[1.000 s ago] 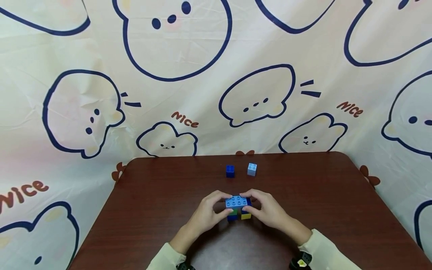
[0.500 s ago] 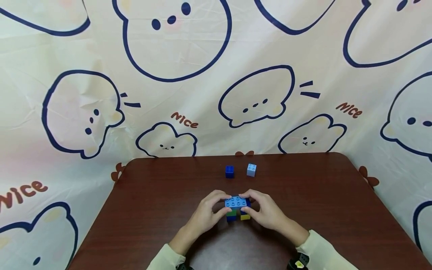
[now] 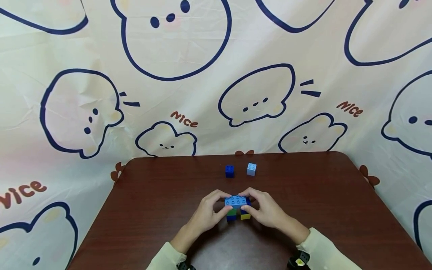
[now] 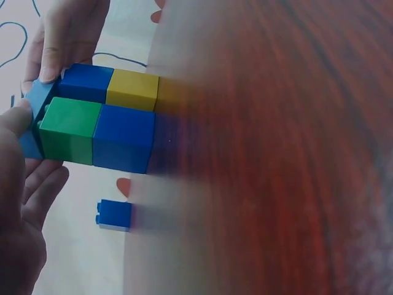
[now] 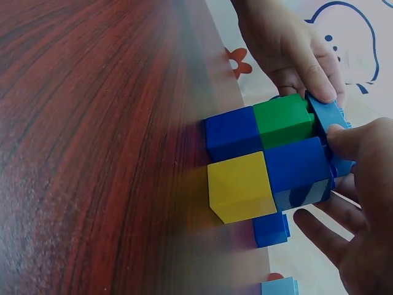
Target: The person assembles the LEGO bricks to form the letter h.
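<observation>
My left hand point(image 3: 206, 212) and right hand point(image 3: 269, 210) pinch opposite ends of a long light blue toy brick point(image 3: 235, 201), thumbs on the near side, fingers on the far side. It lies across two short stacks standing side by side on the table. On the left, a green brick point(image 4: 70, 130) sits on a dark blue brick point(image 4: 123, 138). The right stack has another dark blue brick point(image 5: 299, 169) over a yellow brick point(image 5: 241, 184). Some of the green brick's studs show in a narrow gap under the light blue brick in the left wrist view.
Beyond the hands, a small dark blue brick point(image 3: 230, 171) and a small light blue brick point(image 3: 251, 169) stand apart near the far edge of the brown wooden table point(image 3: 162, 183). A patterned cloth point(image 3: 202, 97) hangs behind the table.
</observation>
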Available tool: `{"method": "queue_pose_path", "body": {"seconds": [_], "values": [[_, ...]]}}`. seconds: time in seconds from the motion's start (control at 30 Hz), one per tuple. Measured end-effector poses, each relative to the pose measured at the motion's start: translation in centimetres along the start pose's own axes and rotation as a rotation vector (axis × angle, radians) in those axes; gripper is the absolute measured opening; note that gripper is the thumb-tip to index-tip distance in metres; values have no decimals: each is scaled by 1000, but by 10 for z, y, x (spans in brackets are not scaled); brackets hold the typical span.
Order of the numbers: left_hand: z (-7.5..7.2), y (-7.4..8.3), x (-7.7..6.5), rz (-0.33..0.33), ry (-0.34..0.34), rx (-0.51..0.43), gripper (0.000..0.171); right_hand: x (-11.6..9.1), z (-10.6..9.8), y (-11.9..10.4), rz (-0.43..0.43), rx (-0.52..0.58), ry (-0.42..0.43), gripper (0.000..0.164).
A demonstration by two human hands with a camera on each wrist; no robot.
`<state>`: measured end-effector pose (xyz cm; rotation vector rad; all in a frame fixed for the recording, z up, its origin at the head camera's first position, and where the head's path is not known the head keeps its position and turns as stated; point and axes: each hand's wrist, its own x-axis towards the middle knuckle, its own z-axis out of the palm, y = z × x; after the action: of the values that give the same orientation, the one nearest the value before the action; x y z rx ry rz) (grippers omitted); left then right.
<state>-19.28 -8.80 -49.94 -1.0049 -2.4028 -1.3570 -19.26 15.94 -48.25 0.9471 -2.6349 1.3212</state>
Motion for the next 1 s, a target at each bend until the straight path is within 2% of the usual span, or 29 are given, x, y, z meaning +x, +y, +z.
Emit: {"method": "queue_pose_path", "body": {"seconds": [0.33, 0.63, 1.0], "values": [[0, 0, 1, -78, -46, -48, 26, 0, 1, 4, -1, 33, -25, 27], [-1, 0, 2, -84, -65, -64, 27, -1, 2, 3, 19, 70, -4, 29], [-5, 1, 4, -116, -76, -97, 27, 0, 1, 4, 1, 67, -5, 29]]}}
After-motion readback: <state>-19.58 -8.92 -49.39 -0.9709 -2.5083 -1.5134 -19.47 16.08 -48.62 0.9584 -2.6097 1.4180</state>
